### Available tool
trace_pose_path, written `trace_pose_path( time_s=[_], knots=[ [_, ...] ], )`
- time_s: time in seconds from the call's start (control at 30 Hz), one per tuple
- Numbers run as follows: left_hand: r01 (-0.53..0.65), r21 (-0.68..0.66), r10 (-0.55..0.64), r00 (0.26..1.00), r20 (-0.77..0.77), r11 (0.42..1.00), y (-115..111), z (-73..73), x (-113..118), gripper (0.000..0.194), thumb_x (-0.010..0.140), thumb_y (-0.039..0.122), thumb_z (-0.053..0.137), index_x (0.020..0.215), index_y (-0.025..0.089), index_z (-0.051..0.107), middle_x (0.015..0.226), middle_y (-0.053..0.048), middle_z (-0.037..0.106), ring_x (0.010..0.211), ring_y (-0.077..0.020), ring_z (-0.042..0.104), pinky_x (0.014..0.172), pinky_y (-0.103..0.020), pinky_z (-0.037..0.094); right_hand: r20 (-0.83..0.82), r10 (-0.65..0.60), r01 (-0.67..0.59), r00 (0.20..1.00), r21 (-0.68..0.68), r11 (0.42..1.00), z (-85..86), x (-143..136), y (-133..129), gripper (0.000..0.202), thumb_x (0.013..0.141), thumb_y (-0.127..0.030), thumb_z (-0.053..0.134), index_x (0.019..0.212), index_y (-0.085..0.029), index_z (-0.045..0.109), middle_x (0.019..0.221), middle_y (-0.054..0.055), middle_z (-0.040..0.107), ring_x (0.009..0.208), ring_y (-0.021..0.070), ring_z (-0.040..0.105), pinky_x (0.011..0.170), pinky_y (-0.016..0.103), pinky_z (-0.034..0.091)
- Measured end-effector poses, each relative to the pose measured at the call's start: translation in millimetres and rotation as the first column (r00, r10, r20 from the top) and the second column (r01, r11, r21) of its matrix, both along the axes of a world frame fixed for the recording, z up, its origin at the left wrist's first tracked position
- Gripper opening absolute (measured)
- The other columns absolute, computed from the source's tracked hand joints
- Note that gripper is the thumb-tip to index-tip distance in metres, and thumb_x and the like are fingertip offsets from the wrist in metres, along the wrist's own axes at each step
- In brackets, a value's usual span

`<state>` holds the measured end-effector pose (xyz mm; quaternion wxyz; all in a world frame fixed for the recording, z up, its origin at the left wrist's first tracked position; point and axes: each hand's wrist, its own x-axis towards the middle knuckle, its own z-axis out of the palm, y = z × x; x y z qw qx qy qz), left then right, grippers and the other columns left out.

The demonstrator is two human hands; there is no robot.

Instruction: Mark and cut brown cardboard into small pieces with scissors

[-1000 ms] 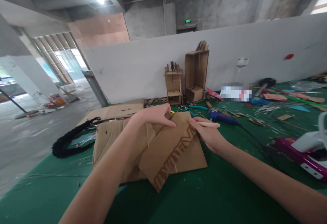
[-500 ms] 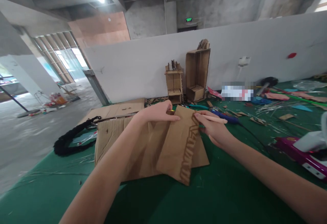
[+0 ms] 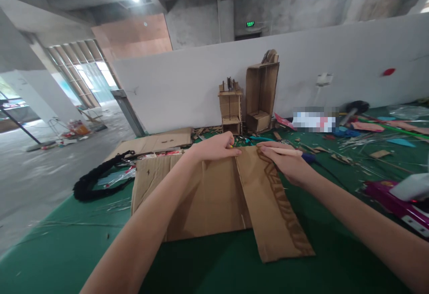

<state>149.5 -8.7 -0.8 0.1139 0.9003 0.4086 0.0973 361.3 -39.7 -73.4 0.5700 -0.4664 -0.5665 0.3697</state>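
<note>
My left hand [image 3: 217,146] is closed at the top edge of the cardboard, its thumb on the upper left corner of a cardboard strip [image 3: 268,204]. A bit of something yellow shows at its fingertips, too small to name. My right hand [image 3: 290,162] pinches the strip's upper right corner. A pale, pencil-like stick [image 3: 284,151] is also held in it, pointing right. Dark brown zigzag marks run down the strip's right side. The strip slants toward me, overlapping the right edge of a larger cardboard sheet [image 3: 214,200] on the green table.
Two cardboard structures, a small one [image 3: 230,106] and a taller one [image 3: 262,93], stand against the white partition [image 3: 187,88]. A black fuzzy loop [image 3: 87,184] lies at left. Scraps and strands litter the right, near a purple power strip [image 3: 392,200].
The strip's lower end has swung to the right and toward me, uncovering more of the larger sheet. Both hands have shifted slightly right and stay at its top edge.
</note>
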Motion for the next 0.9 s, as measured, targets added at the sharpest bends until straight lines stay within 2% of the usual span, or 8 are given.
trace_pose_path(
  time_s=[0.07,0.17,0.3,0.47,0.67,0.77,0.9],
  knots=[
    [-0.011,0.012,0.011,1.0,0.008,1.0,2,-1.2,1,0.034,0.077,0.053,0.047,0.078,0.021,0.037,0.079,-0.001,0.053,0.069,-0.016,0.048,0.058,-0.028,0.032,-0.056,0.004,-0.008,0.998,-0.072,0.997,0.9,-2,-3,0.027,0.069,-0.045,0.068,0.081,-0.021,0.068,0.1,0.006,0.069,0.099,0.0247,0.06,0.086,0.037,0.047],
    [-0.053,0.023,0.052,0.998,0.028,0.998,5,-2.7,0,0.032,0.077,0.051,0.048,0.075,0.021,0.037,0.077,-0.001,0.052,0.069,-0.016,0.047,0.058,-0.028,0.032,-0.204,0.086,-0.134,0.975,-0.238,0.962,1.5,-8,-10,0.028,0.067,-0.046,0.07,0.081,-0.022,0.064,0.095,0.005,0.069,0.093,0.025,0.063,0.075,0.035,0.05],
    [-0.082,-0.012,0.082,0.997,-0.005,0.997,7,-1.8,-3,0.035,0.076,0.053,0.049,0.073,0.021,0.037,0.074,0.0,0.05,0.066,-0.0154,0.045,0.056,-0.028,0.03,-0.229,0.202,-0.26,0.952,-0.26,0.93,1.6,-11,-13,0.028,0.067,-0.045,0.071,0.077,-0.022,0.06,0.091,0.004,0.069,0.091,0.0229,0.062,0.07,0.031,0.049],
    [-0.063,-0.113,0.07,0.996,0.053,0.992,5,1.2,-4,0.032,0.079,0.052,0.044,0.076,0.02,0.039,0.071,0.002,0.044,0.064,-0.0133,0.041,0.056,-0.026,0.031,-0.107,0.242,-0.264,0.964,-0.325,0.908,4.4,-4,-10,0.028,0.068,-0.047,0.069,0.077,-0.022,0.06,0.08,0.001,0.065,0.079,0.019,0.059,0.054,0.025,0.044],
    [-0.024,-0.226,0.038,0.998,0.059,0.974,16,-1.2,-1,0.03,0.075,0.047,0.051,0.072,0.021,0.038,0.064,0.004,0.038,0.057,-0.0117,0.036,0.05,-0.026,0.026,0.059,0.254,-0.226,0.966,-0.292,0.929,8.2,4,2,0.032,0.066,-0.05,0.068,0.073,-0.019,0.063,0.065,-0.002,0.061,0.056,0.0117,0.05,0.043,0.021,0.03],
    [-0.021,-0.25,0.031,0.999,0.038,0.968,23,-6.1,1,0.032,0.074,0.047,0.052,0.068,0.021,0.036,0.06,0.005,0.035,0.054,-0.011,0.032,0.048,-0.026,0.025,0.193,0.254,-0.194,0.948,-0.282,0.94,7.2,6,11,0.033,0.069,-0.052,0.064,0.071,-0.019,0.064,0.061,-0.002,0.058,0.052,0.0099,0.045,0.041,0.021,0.026],
    [-0.025,-0.25,0.037,0.998,0.041,0.968,30,-18.3,-1,0.031,0.075,0.048,0.05,0.069,0.02,0.038,0.061,0.003,0.037,0.054,-0.0114,0.034,0.048,-0.026,0.025,0.343,0.274,-0.201,0.898,-0.235,0.951,5.4,7,24,0.033,0.069,-0.053,0.062,0.065,-0.02,0.065,0.051,-0.004,0.053,0.045,0.0092,0.039,0.039,0.022,0.023]
  ],
)
